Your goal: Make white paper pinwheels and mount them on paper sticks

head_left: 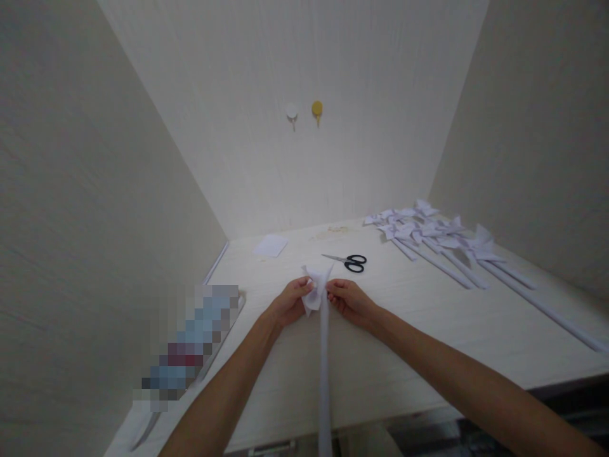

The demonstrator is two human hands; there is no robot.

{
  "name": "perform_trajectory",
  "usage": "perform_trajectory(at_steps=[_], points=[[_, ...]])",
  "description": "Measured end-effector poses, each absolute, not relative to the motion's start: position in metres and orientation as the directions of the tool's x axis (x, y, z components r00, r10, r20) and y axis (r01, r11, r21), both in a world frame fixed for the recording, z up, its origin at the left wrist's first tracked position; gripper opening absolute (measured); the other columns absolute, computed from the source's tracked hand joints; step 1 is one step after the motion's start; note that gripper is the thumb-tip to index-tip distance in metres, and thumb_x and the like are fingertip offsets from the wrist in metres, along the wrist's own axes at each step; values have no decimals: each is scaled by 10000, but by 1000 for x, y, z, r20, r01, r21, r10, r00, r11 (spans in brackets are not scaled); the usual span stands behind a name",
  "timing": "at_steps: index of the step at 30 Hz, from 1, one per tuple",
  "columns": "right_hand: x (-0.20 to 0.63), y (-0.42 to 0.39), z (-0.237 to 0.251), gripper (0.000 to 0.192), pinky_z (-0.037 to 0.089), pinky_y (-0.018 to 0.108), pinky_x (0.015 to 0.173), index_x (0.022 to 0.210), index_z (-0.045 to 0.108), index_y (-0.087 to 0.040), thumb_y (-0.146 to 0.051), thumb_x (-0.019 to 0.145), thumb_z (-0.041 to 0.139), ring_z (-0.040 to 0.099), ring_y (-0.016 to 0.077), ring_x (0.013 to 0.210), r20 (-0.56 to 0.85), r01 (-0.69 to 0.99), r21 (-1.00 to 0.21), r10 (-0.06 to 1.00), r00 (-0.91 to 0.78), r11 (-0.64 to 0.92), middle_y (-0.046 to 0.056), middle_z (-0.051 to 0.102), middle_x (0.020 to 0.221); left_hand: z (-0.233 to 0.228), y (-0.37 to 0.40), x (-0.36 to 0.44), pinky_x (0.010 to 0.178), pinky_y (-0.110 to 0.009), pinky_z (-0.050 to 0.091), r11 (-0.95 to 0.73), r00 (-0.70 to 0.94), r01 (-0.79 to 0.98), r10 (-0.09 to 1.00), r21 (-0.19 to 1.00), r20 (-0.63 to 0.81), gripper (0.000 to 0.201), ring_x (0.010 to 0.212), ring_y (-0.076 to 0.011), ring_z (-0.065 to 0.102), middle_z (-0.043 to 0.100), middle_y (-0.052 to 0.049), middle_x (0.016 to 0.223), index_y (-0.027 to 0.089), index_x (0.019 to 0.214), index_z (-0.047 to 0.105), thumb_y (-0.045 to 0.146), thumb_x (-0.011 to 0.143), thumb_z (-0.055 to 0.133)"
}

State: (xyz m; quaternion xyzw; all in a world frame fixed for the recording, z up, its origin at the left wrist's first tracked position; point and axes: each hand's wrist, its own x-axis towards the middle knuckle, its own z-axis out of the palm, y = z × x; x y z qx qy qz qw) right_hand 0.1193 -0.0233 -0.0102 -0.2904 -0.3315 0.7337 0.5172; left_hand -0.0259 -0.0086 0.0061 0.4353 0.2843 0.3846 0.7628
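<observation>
A white paper pinwheel [314, 298] is between my hands at the middle of the table. Its long rolled-paper stick [324, 374] runs down from it past the table's front edge. My left hand [292, 301] pinches the pinwheel's left side between thumb and fingers. On the other side, my right hand [349, 299] has its thumb and fingertips closed at the pinwheel's right edge, by the top of the stick. Just beyond the right hand lie black-handled scissors [354, 262], their blades pointing left.
Several white paper pinwheels on sticks [442, 238] lie at the right back. A square paper sheet [271, 245] rests at the back left. Along the left wall is a blurred-out object [190, 343]. Two hooks, one white [292, 112] and one yellow [317, 109], are on the back wall.
</observation>
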Motion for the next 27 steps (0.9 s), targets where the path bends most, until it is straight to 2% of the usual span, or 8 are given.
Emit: perform_trajectory(at_steps=[20,27], points=[[122,-25,-8,164,353,140,432,523,592,-99,-207,494,713,454,24,419,-73,-557,-788,938,-338,-262,-32,540,460,4,-7,-24,564,-216,395,329,555,-362,828,872,-81,202,535,-103,527,586,-31,595,86,668,571,187,544,694],[122,-23,-8,128,366,160,460,573,603,-98,-191,535,683,464,38,437,-75,-559,-773,918,-389,-300,-21,561,500,9,-11,-23,557,-211,397,340,585,-354,807,871,-78,216,546,-107,524,597,-42,620,84,690,594,246,571,674]])
